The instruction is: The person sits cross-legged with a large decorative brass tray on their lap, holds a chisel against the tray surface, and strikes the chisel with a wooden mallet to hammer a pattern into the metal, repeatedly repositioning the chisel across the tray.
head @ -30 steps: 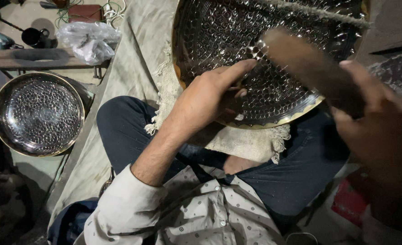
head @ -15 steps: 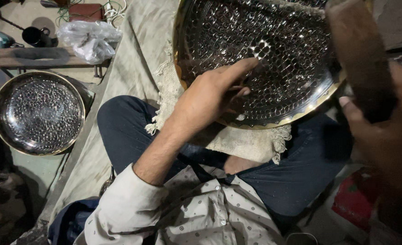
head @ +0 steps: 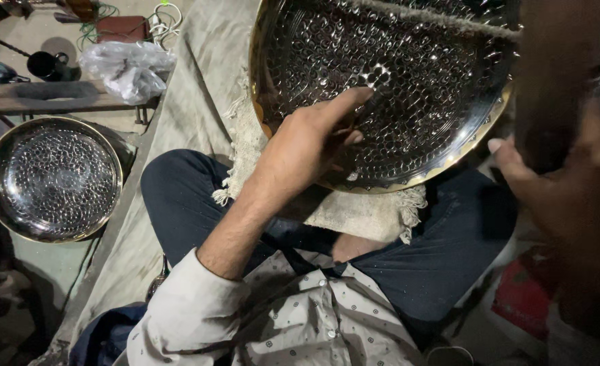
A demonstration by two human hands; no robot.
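Note:
A large round hammered metal plate (head: 422, 74) with a brass-coloured rim leans over my lap on a frayed cloth (head: 354, 210). My left hand (head: 310, 139) rests on the plate's dimpled face near its lower left rim, index finger stretched toward the centre. My right hand (head: 564, 190), close to the camera and blurred, grips a dark wooden handle (head: 551, 81) raised upright beside the plate's right edge. The tool's head is out of view.
A second hammered metal plate (head: 52, 177) lies on the floor at left. A wooden bench (head: 49, 102), a crumpled plastic bag (head: 127, 68), a dark cup (head: 46, 64) and cables sit at top left. A canvas sheet (head: 191, 108) covers the ground.
My right hand has swung the wooden handle from lying across the plate up and to the right, off the plate's face. My left hand stays on the plate.

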